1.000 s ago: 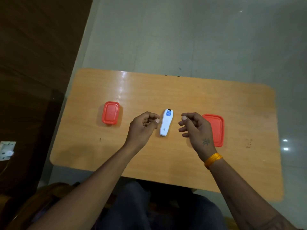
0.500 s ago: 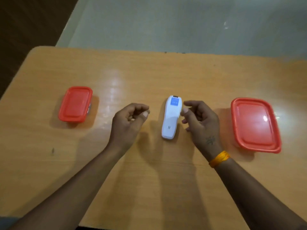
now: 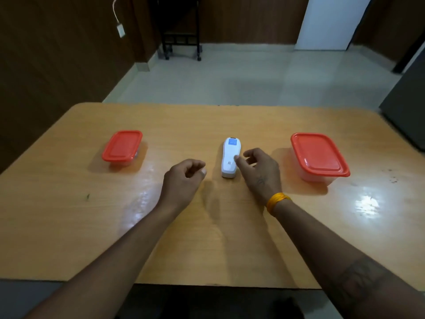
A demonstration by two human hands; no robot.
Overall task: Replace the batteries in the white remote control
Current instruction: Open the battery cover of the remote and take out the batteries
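Head view: right hand [image 3: 259, 173] loosely curled, thumb touching white remote [image 3: 230, 157], left hand [image 3: 184, 180] curled, empty; risked skidding the remote away.

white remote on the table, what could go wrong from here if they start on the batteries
The white plastic remote control lies loose on the glossy wooden table; only the right hand's thumb is at its edge, so it could slide when pushed. The left hand is curled beside it, holding nothing. Both red-lidded plastic containers are shut, so any batteries inside need opening first.
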